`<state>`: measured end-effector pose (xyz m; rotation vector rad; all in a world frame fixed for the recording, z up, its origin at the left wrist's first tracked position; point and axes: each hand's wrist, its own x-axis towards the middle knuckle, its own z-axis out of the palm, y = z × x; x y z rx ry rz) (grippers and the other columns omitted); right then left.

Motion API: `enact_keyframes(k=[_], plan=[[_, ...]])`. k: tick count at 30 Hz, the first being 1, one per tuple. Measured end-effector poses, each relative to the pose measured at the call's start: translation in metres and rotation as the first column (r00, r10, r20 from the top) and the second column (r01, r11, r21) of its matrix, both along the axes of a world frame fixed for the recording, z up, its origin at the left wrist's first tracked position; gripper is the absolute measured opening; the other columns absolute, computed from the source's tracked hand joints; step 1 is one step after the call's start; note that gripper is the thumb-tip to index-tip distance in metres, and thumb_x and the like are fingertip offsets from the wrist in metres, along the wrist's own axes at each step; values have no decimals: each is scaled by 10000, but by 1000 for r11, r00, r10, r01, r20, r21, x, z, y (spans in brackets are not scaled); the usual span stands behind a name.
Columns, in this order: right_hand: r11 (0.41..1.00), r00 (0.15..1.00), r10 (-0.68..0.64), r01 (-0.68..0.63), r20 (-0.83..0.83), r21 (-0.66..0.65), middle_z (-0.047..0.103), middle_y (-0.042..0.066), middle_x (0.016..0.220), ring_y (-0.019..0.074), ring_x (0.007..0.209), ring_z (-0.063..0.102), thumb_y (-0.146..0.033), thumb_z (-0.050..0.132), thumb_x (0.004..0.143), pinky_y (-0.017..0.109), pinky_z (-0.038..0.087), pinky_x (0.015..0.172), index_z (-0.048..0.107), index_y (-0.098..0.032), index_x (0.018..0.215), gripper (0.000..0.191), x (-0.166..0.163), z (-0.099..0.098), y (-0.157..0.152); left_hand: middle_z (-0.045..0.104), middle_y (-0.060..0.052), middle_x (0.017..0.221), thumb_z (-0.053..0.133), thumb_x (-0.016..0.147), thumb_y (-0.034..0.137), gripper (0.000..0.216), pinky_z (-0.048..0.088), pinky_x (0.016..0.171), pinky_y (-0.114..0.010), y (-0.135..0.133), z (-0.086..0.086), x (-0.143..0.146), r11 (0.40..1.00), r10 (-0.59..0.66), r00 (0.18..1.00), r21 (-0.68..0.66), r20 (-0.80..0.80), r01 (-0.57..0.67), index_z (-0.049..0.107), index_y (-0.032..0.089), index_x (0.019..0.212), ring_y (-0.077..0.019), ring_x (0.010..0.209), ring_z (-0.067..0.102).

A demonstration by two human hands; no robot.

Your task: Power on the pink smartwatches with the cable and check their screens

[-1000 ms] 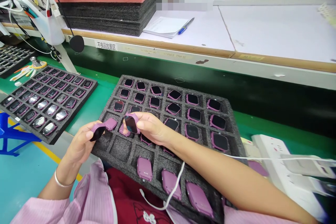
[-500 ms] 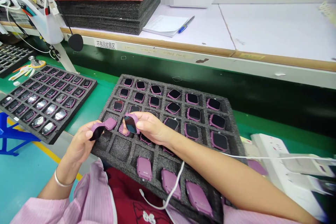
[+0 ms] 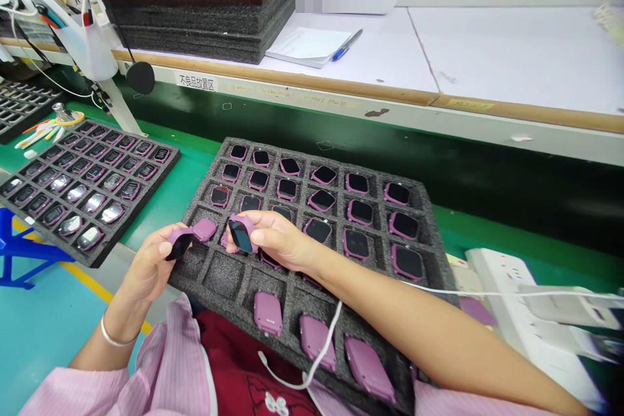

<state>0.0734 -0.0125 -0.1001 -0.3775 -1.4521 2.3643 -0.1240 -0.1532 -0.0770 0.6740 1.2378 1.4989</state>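
Note:
My left hand (image 3: pixel 152 264) is closed on a purple smartwatch body (image 3: pixel 179 244), its dark screen tilted to the right. In my right hand (image 3: pixel 276 238) is another purple watch body with a dark screen (image 3: pixel 240 236), held above the tray between thumb and fingers. Beneath both hands lies a black foam tray (image 3: pixel 223 277) with square pockets. Several watch bodies (image 3: pixel 361 212) sit in it screen up. Others, such as this purple watch body (image 3: pixel 268 312) in the near row, lie back up. My right forearm hides part of the tray.
A second foam tray of watches (image 3: pixel 95 172) lies at the left. A white charging cable (image 3: pixel 319 357) hangs over the near tray edge. Power strips (image 3: pixel 511 292) stand at the right. Above are a shelf (image 3: pixel 511 52), stacked foam (image 3: pixel 195 26), a notepad (image 3: pixel 307 45) and a pen (image 3: pixel 347 45).
The watch body in my right hand has turned and shifted very slightly. My left hand stays almost where it was, still holding its watch body.

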Motion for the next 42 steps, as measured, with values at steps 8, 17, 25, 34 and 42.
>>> enact_keyframes(k=[8,17,25,34,42], plan=[[1000,1000,-3,3,1,8,769,61,827,197,773,710,-624,856,650,347,520,793,722,-154,893,546,-1,0,0,694,-44,756,836,584,537,416,468,628,-269,-1,-1,0,1000,4,1000,-3,-4,-4,793,169,771,-187,707,585],[1000,1000,0,0,9,-2,771,60,828,189,758,704,-611,864,648,335,511,779,724,-155,887,533,0,2,-1,689,-59,757,796,604,489,390,464,642,-304,-1,-1,0,1000,24,999,-12,-22,-24,765,153,797,-213,716,590],[1000,1000,11,-11,-2,4,766,60,853,177,754,683,-602,859,658,319,487,760,720,-149,900,532,-1,0,-1,681,-63,759,767,605,471,362,448,648,-306,-1,-1,0,1000,16,999,-19,-35,-16,756,154,780,-215,721,573],[999,1000,21,-20,-8,24,755,66,854,175,754,664,-595,843,683,316,472,749,712,-141,909,523,0,-1,-1,619,-50,721,759,626,525,403,404,601,-286,-2,-1,0,999,-46,997,-20,-64,45,749,148,769,-186,678,508],[999,999,34,-34,0,5,759,51,837,176,757,688,-578,889,628,310,508,735,717,-153,929,548,-2,4,-2,604,-50,719,748,615,502,370,385,605,-290,-4,0,2,999,-31,996,-44,-80,28,728,152,732,-185,678,488]])
